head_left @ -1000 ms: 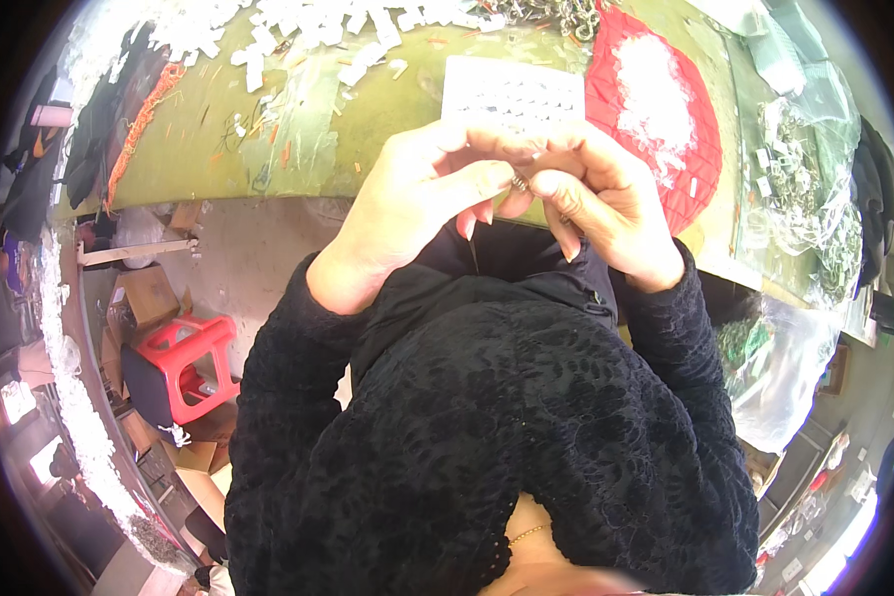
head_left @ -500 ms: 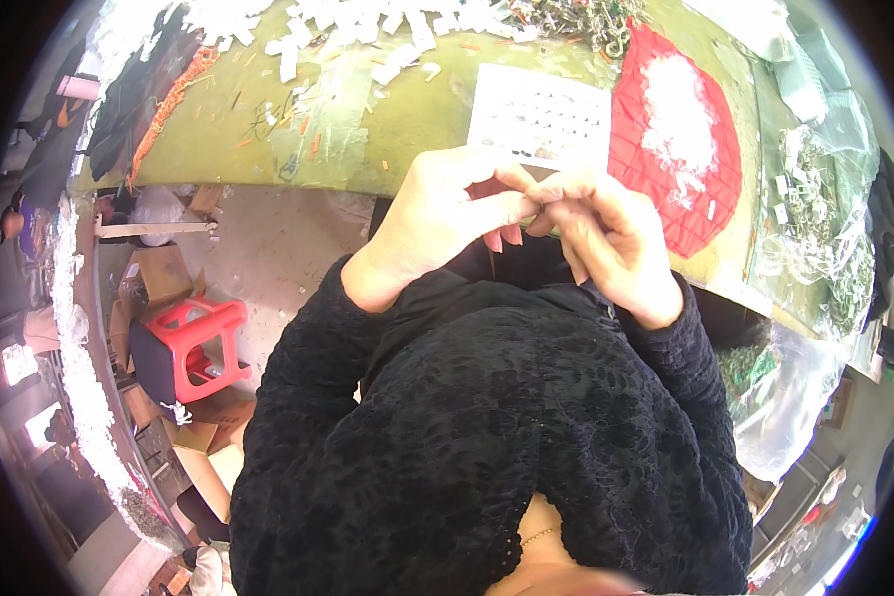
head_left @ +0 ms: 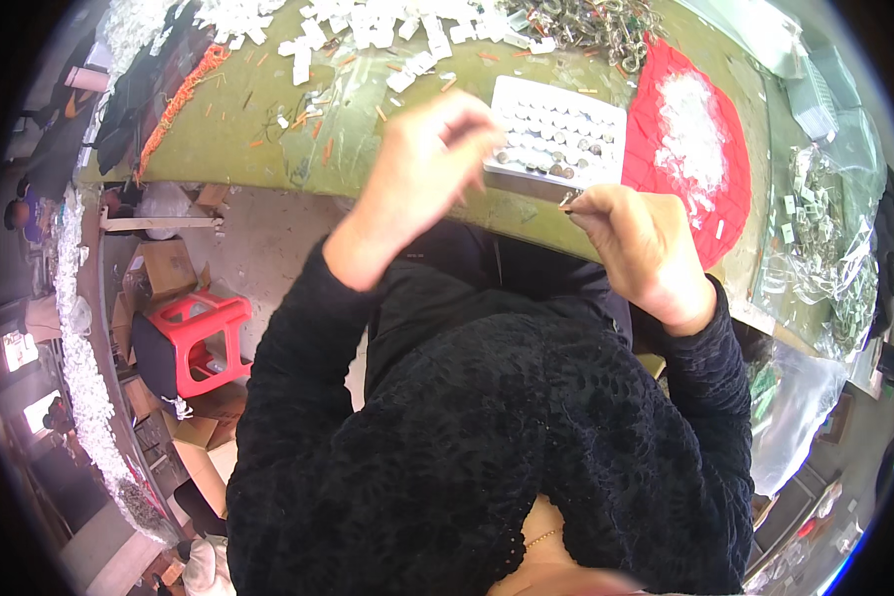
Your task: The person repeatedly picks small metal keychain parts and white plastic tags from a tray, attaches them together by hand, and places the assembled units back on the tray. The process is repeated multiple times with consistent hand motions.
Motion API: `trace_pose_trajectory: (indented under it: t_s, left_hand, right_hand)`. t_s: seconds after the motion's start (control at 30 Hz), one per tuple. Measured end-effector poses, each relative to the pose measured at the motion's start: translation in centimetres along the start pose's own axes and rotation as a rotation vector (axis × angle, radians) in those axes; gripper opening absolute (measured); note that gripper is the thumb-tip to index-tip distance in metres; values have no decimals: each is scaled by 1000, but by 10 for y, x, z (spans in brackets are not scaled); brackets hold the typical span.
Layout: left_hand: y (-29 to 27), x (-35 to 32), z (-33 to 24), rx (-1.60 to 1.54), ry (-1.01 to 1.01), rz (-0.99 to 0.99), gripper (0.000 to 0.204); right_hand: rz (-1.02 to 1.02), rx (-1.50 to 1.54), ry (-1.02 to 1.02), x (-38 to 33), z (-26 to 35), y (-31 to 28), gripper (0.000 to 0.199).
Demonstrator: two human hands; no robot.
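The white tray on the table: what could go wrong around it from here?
The small shiny piece pinched in the right hand might slip and drop, perhaps over the nearby edge of the green table. The left hand, close beside the white tray, could bump it and jostle the small round pieces.

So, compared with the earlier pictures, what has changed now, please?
The hands have parted: the left hand moved forward and left; the right hand moved slightly right, now pinching a small piece alone. The white tray and red cloth stayed in place on the table.
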State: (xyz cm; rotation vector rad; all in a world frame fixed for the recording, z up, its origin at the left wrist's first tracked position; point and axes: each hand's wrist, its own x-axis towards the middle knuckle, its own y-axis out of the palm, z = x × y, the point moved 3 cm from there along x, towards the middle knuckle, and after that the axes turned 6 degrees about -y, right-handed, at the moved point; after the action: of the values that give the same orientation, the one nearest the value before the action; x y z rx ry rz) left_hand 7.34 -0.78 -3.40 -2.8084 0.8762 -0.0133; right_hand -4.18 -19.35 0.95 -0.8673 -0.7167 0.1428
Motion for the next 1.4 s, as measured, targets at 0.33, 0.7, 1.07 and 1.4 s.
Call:
trace_pose_trajectory:
  t_s: [0.33,0.7,1.07,1.4]
  left_hand:
    - [-85,72,34,819,-107,-228,26]
    - [34,-6,10,-1063,-52,210,23]
    - [39,-29,-5,-493,-116,-37,23]
    - [46,-30,6,-883,-139,100,27]
  right_hand:
    - [-90,603,564,-6,-12,17,11]
    - [-495,1313,702,21,-4,50,11]
    - [-468,872,614,4,3,48,17]
    - [-521,1184,725,0,7,37,18]
